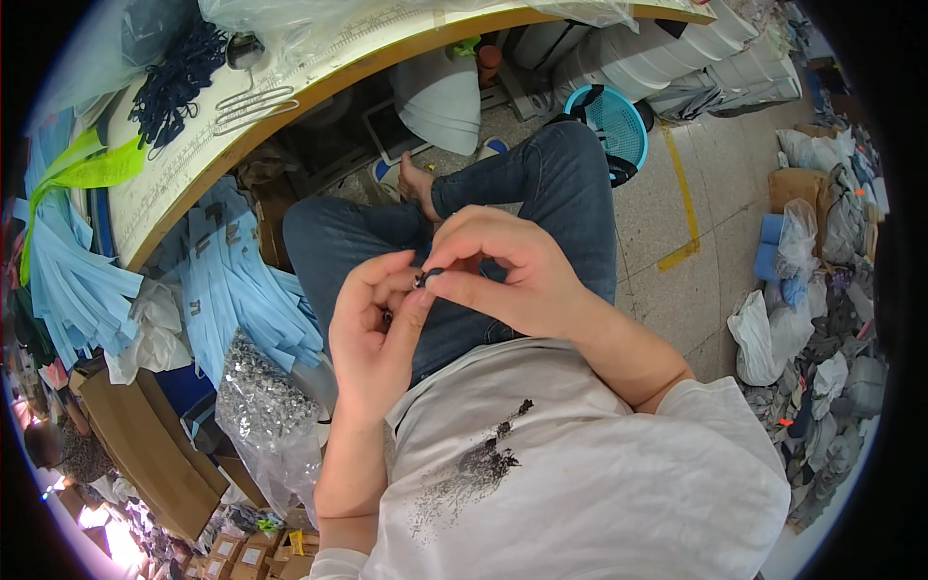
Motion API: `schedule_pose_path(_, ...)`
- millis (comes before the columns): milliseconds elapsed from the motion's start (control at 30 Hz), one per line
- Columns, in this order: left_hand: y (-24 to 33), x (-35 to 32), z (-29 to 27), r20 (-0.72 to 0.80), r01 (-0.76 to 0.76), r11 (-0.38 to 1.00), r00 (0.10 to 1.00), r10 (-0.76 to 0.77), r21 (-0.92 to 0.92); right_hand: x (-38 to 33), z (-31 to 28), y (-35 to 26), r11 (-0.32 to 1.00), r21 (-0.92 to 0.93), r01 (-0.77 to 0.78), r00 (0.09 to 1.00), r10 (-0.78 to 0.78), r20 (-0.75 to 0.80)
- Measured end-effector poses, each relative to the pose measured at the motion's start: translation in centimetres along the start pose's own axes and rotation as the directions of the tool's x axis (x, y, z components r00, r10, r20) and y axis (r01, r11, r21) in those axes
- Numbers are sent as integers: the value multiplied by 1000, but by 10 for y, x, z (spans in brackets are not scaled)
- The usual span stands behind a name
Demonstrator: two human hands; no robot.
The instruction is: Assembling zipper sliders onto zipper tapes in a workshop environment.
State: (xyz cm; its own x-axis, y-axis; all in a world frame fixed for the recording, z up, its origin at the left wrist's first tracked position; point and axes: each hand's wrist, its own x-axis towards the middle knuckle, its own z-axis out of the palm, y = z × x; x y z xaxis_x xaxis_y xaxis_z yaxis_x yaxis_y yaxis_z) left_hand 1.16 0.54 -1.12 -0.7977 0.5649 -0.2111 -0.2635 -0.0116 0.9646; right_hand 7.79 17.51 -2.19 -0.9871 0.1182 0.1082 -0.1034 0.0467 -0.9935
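Note:
My left hand [372, 333] and my right hand [517, 271] meet above my lap, fingertips close together. Between them is a small dark piece [432, 275] that looks like a short loop or cord with a shiny bit at its end. The thumb and forefinger of my right hand pinch it. My left thumb and fingers close on its other side. Another small dark bit [388, 316] shows inside the curled fingers of my left hand. Its exact kind is too small to make out.
A curved white worktable [208, 159] holds dark blue cords [179, 87] and a bent wire rack [253, 106]. Light blue strips [232, 280] hang at left, above a clear bag of silvery bits [261, 396]. A turquoise basket [619, 130] stands beyond my knee; bagged scraps [822, 358] lie right.

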Motion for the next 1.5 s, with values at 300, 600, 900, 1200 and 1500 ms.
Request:
schedule_pose_path(300, -4, 0, -10, 93, 14, 983, 996, 3, -181, 0, 8, 0, 832, 539, -134, 964, 236, -124)
schedule_pose_path(600, -13, 1, -10, 213, 59, 802, 973, 86, -594, 4, 10, -8, 757, 609, -237, 926, 366, -94)
schedule_pose_path(900, -1, 3, -6, 175, -78, 954, 976, 132, -288, 0, 11, -21, 867, 492, -76, 959, 199, -202)
schedule_pose_path(1200, -3, 2, -7, 116, -268, 939, 962, 248, 216, -1, 11, -24, 886, 457, -81, 959, 194, -206)
schedule_pose_path(1500, -6, -4, 2, 68, -211, 931, 968, 241, -298, 1, 8, -21, 772, 589, -240, 920, 375, -117)
